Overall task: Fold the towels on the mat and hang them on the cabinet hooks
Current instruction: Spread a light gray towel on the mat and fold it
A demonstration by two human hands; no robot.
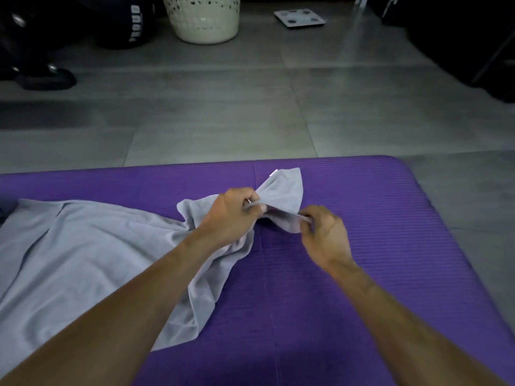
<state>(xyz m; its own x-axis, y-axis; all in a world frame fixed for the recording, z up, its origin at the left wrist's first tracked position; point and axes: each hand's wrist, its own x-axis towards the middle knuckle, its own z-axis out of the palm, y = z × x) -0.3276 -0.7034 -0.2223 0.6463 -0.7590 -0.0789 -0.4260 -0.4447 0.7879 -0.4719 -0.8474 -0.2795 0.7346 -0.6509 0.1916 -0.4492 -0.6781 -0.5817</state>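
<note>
1. The left hand (pixel 231 215) and right hand (pixel 326 232) each pinch the hem of a grey towel (pixel 83 246), fingers curled round the edge.
2. The towel is soft and rumpled; it lies on a ribbed purple mat (pixel 362 274).
3. Its length runs leftward from the pinched corner, which bears a small white tag (pixel 273 173).

Towel (pixel 83 246) and basket (pixel 204 20) run past the edges
</note>
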